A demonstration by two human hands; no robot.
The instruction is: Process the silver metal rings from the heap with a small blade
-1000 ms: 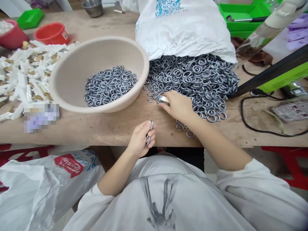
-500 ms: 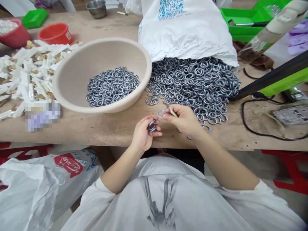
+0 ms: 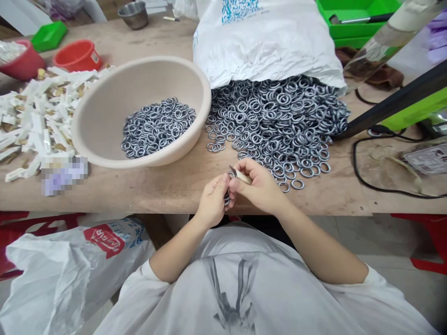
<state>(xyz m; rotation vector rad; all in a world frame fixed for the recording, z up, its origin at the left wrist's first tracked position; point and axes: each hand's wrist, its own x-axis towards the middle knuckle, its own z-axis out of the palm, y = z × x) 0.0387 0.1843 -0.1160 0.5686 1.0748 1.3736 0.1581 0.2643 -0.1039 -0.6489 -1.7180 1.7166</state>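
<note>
Strips of white material (image 3: 38,123) lie heaped far to the left of the fingers, with a red bowl (image 3: 77,56) beyond them. Next comes a wide beige basin (image 3: 104,160), nearer the fingers but apart from them, up and to their left; a mound of grey metal rings (image 3: 159,128) fills its lower part. Bare wooden tabletop (image 3: 167,186) runs between the basin and the fingertips.

The left hand (image 3: 212,201) has its fingers curled closely around a few held rings (image 3: 226,199), which show between thumb and fingertips, one ring's rim standing up at the tip of the thumb. How many sit deeper in the palm cannot be told. Just to the right, fingertips near or touching those of the left, the right hand (image 3: 260,186) pinches a small tool (image 3: 243,177) between thumb and bent fingers, its pale body crossing the grip and its dark tip pointing at that upper ring. Whether the thumb presses the ring too, I cannot tell.

Beyond the right fingers spreads a large pile of rings (image 3: 279,116), its nearest loose ones just past the knuckles, spilling from a white sack (image 3: 265,46). Farther right of the fingers lies a black cable (image 3: 354,158).
</note>
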